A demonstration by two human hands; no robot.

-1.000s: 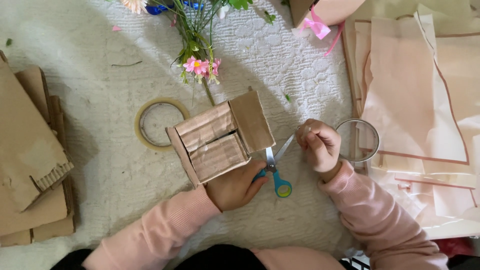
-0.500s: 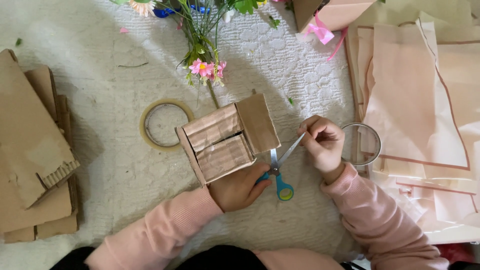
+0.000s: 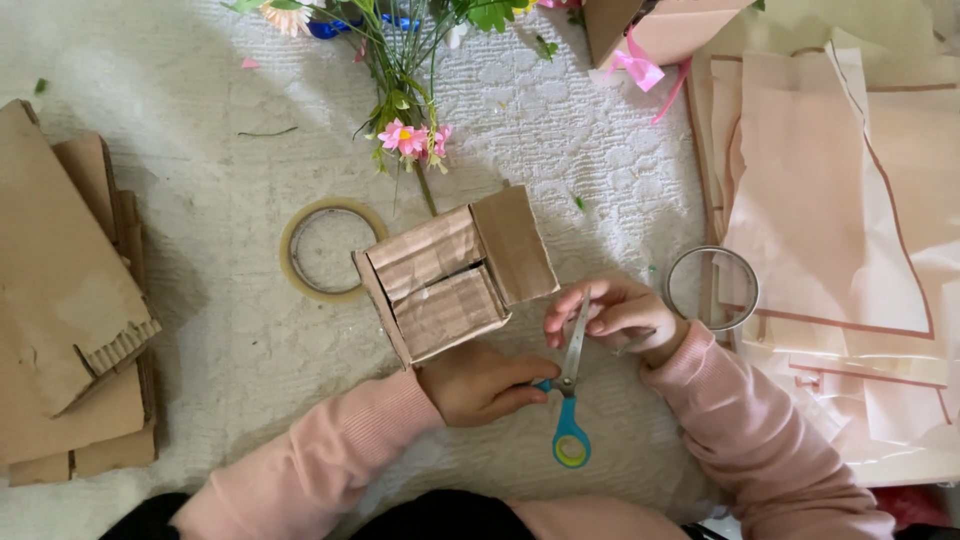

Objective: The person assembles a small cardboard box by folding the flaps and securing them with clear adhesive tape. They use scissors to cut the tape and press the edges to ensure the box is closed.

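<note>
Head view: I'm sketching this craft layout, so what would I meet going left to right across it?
Stack of cardboard pieces → roll of tape → corrugated cardboard box → scissors → clear ring → pink paper sheets.

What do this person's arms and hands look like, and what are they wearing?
Both arms are covered to the wrist by long, soft pale pink sleeves with plain cuffs. The left hand and right hand are bare: no gloves, rings, watch or markings visible.
</note>
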